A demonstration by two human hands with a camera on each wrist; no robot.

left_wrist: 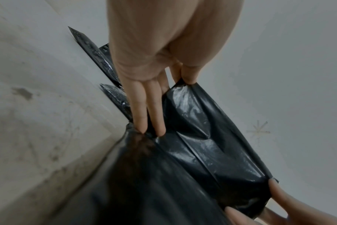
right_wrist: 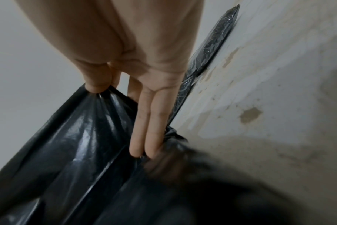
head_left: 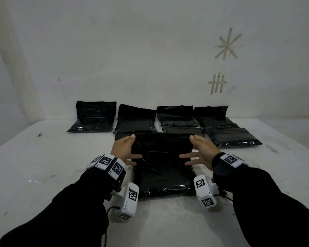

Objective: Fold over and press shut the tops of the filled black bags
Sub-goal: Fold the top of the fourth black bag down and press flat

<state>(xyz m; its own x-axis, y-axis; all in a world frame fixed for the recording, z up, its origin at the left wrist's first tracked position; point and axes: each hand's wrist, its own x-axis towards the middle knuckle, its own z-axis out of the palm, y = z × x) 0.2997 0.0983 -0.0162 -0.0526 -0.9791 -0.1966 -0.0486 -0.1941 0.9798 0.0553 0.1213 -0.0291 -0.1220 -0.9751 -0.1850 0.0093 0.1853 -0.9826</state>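
Note:
A filled black bag (head_left: 162, 175) lies on the white table (head_left: 61, 157) right in front of me, its empty top part lifted upright. My left hand (head_left: 125, 148) pinches the top's left corner between thumb and forefinger; its other fingers (left_wrist: 144, 121) lie straight against the bag's (left_wrist: 202, 144) left edge. My right hand (head_left: 200, 148) pinches the right corner the same way, with two straight fingers (right_wrist: 144, 137) along the bag's (right_wrist: 77, 144) right side. The left wrist view also catches the right hand's fingertips (left_wrist: 279, 202) on the far corner.
Several more filled black bags lie in a row near the wall, among them one at the far left (head_left: 95, 116), one beside it (head_left: 136, 120) and one at the right (head_left: 234, 138); most have tops standing up. Tape marks (head_left: 227, 45) are on the wall.

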